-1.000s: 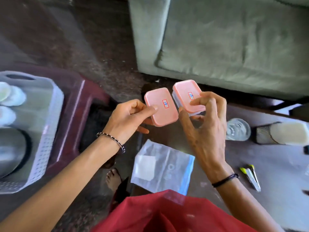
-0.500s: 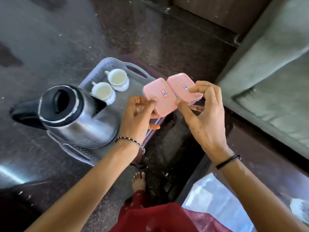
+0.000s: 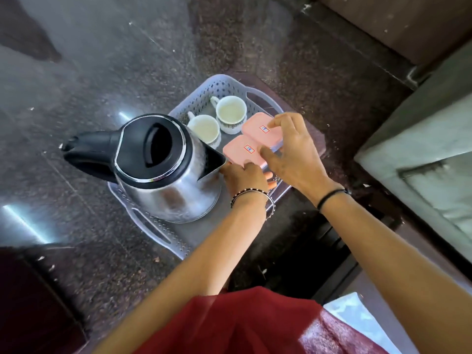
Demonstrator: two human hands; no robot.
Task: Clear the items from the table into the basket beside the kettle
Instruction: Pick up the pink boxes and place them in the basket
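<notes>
Hands (image 3: 293,159) clamp pink boxes (image 3: 242,152) (undersides hidden) inside basket (image 3: 204,98); grips partly obscured.

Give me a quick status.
Left hand on near pink box, right hand on far one. Both in basket. Nothing blocking.

Small red-framed label on each pink container lid (image 3: 244,150), (image 3: 260,129), print illegible

Bright daylight, glare streaks on floor (image 3: 28,221), blurred, warped edges
</notes>
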